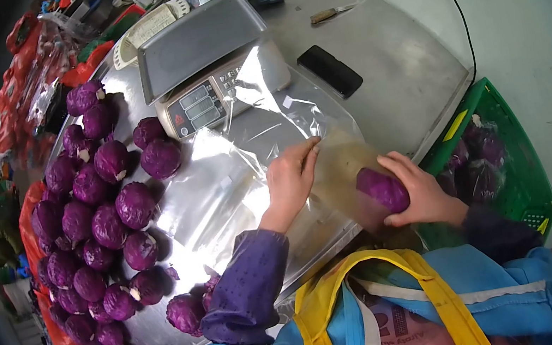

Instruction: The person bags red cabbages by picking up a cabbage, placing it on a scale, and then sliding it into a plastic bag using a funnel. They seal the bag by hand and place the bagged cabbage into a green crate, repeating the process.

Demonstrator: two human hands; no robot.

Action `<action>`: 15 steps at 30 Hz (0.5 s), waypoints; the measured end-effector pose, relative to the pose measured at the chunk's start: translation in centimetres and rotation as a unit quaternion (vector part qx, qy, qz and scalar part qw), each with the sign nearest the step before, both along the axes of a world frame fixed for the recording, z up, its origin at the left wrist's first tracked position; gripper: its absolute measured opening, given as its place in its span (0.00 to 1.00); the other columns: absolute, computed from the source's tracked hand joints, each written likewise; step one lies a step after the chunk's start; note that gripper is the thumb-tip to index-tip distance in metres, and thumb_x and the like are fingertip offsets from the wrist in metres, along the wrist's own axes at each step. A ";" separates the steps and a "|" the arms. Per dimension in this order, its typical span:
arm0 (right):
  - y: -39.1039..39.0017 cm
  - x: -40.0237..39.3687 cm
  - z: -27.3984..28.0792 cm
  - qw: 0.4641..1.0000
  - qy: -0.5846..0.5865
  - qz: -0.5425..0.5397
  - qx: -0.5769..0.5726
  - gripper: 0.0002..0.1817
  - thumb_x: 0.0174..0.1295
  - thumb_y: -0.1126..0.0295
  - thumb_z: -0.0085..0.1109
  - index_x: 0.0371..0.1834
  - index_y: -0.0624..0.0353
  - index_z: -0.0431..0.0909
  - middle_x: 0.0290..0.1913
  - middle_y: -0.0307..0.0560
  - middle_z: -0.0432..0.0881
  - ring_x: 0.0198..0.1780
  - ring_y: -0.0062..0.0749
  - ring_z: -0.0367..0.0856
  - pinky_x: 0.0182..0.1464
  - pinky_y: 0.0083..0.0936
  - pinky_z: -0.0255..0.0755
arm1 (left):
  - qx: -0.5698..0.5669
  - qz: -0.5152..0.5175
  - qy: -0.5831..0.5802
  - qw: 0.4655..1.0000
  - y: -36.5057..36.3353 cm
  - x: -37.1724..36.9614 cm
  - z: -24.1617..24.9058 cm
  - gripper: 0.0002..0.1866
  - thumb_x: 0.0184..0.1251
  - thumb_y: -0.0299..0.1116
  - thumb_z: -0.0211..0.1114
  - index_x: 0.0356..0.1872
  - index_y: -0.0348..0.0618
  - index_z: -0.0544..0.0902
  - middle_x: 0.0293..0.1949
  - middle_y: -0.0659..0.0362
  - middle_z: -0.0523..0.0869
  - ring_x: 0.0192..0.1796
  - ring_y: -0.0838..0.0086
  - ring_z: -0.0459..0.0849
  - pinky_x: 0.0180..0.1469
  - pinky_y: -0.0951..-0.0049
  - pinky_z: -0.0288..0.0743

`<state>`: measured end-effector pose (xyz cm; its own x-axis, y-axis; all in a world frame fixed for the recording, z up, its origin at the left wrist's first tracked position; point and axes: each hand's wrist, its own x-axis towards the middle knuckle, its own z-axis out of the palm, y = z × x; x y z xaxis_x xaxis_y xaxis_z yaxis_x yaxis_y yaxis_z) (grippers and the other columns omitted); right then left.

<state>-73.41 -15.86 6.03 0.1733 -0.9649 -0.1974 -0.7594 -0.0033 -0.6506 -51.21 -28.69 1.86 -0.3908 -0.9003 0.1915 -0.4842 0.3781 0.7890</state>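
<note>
While the left hand [289,179] is pinching clear plastic [337,158], the right hand [429,194] is cupping a purple cabbage [381,189] by the table's [408,56] near right edge, where its firm, likely heavy, plastic-slick head is probably needing fingers spread around the middle.

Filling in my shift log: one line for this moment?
left hand: pinching clear plastic | right hand: gripping purple cabbage | table: more cabbages, scale, phone
</note>
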 end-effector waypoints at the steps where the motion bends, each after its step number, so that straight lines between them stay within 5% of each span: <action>1: 0.0 -0.5 -0.8 0.999 -0.021 -0.024 -0.013 0.51 0.36 0.53 0.71 0.66 0.53 0.55 0.63 0.58 0.58 0.61 0.54 0.64 0.60 0.37 0.62 | -0.001 -0.002 0.000 1.000 0.1 0.0 -0.1 0.09 0.61 0.33 0.60 0.40 0.43 0.83 0.33 0.50 0.84 0.29 0.60 0.83 0.31 0.68 0.75; 7: -1.8 0.5 -1.1 0.998 -0.041 -0.045 -0.017 0.48 0.39 0.56 0.70 0.66 0.55 0.56 0.59 0.57 0.63 0.60 0.51 0.66 0.59 0.35 0.63 | -0.150 -0.042 -0.049 0.987 1.4 -5.1 0.7 0.15 0.54 0.27 0.61 0.45 0.46 0.81 0.28 0.52 0.83 0.27 0.62 0.82 0.29 0.67 0.75; 10: -2.1 -0.5 -2.8 0.995 -0.073 -0.071 -0.015 0.49 0.40 0.56 0.69 0.66 0.58 0.53 0.58 0.58 0.65 0.61 0.50 0.66 0.60 0.35 0.62 | -0.236 -0.166 -0.107 0.951 2.6 -6.0 0.5 0.23 0.49 0.26 0.59 0.51 0.48 0.77 0.30 0.59 0.79 0.33 0.67 0.82 0.29 0.70 0.75; 14: -2.2 -0.4 -2.9 0.985 -0.114 -0.127 0.014 0.51 0.41 0.56 0.69 0.68 0.58 0.50 0.60 0.60 0.64 0.62 0.50 0.65 0.61 0.34 0.62 | -0.216 -0.047 -0.128 0.967 3.8 -2.2 -3.5 0.26 0.47 0.21 0.57 0.54 0.44 0.74 0.38 0.54 0.74 0.41 0.62 0.78 0.37 0.70 0.75; 15: -2.2 -0.2 -2.8 0.987 -0.099 -0.125 0.013 0.51 0.41 0.56 0.69 0.68 0.58 0.50 0.61 0.61 0.63 0.62 0.50 0.65 0.61 0.34 0.61 | -0.201 0.082 -0.100 0.971 3.9 -2.4 -4.5 0.25 0.50 0.22 0.57 0.55 0.43 0.73 0.41 0.51 0.75 0.44 0.61 0.78 0.40 0.69 0.75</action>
